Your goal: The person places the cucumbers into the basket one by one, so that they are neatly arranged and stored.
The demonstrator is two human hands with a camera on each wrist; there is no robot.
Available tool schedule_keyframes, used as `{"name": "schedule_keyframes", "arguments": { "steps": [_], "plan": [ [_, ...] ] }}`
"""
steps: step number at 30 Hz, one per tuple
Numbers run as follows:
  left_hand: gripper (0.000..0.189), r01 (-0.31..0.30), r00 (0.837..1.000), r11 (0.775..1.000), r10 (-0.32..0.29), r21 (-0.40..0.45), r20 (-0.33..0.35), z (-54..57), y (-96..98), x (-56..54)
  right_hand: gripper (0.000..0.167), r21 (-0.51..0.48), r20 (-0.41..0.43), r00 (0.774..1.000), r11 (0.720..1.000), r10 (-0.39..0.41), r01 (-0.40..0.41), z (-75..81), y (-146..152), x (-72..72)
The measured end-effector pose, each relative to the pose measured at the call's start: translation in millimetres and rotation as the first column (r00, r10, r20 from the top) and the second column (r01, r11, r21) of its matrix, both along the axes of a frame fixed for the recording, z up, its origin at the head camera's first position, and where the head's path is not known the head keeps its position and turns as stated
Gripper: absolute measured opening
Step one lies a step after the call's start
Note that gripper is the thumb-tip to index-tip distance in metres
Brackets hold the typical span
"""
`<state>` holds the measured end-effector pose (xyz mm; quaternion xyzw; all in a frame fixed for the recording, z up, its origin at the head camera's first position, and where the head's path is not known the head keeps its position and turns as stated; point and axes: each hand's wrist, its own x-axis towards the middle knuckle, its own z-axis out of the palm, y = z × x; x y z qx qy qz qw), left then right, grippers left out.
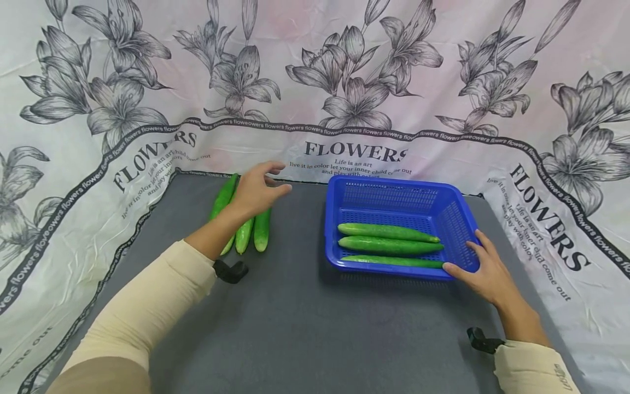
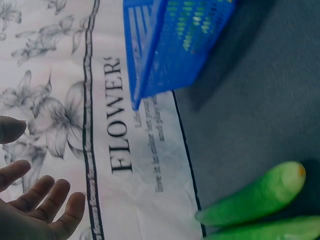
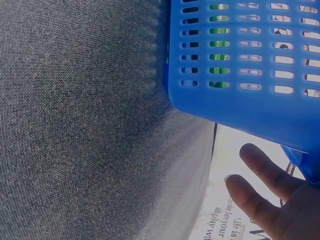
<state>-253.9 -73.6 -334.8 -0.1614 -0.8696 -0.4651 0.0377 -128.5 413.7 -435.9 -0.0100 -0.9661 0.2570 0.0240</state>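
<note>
- On the left of the grey tabletop, green cucumbers lie side by side, pale ends toward the person. Three near ends show; the forearm covers part of the group, so an exact count cannot be certified.
- Over their far portions, the left hand has its fingers parted and loosely bent, thumb well away. It holds nothing; the left wrist view shows the fingertips clear of the cucumbers.
- To the right stands a blue perforated plastic basket. Inside, three basket cucumbers lie lengthwise, roughly parallel, the nearest one close along the front wall.
- At the basket's near right corner, the right hand grips the rim, thumb at the front edge and fingers at the side. In the right wrist view two fingers extend apart outside the wall.
- Handling, in the inspector's judgement: a cucumber is best taken around its middle, thumb opposite the fingers, since its smooth, rounded body may roll or nudge its neighbour. The outermost offers the easiest access.
- Any cucumber brought to the basket should clear the rim, be lined up with the row and be lowered into the gap behind it. A steady right hand would limit basket shift.
- Beyond, a floral-printed cloth lettered "FLOWERS" forms the backdrop; black straps show at both cuffs.
</note>
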Motion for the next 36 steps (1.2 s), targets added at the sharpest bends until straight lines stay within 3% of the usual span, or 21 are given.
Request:
{"name": "schedule_keyframes", "arguments": {
  "steps": [7,18,31,36],
  "plan": [
    [0.051,-0.05,0.999,0.999,0.05,-0.001,0.007,-7.3,-18.8,-5.4,0.092,0.0,0.001,1.0,1.0,-0.004,0.004,-0.7,1,2.2],
    [0.053,-0.131,0.99,0.987,0.135,-0.095,0.043,-19.9,-57.5,-15.5,0.093,0.001,0.003,1.0,1.0,-0.007,0.007,-1.2,0,1.0],
    [0.054,-0.233,0.966,0.964,0.245,-0.128,0.088,-38.1,-87.5,-22.8,0.094,-0.004,0.02,1.0,1.0,-0.017,0.017,-1.3,1,1.1],
    [0.057,-0.269,0.944,0.946,0.297,-0.181,0.145,-50.3,-97.6,-29.8,0.094,-0.001,0.026,0.999,1.0,-0.019,0.019,-1.0,2,0.1]
  ]
}}
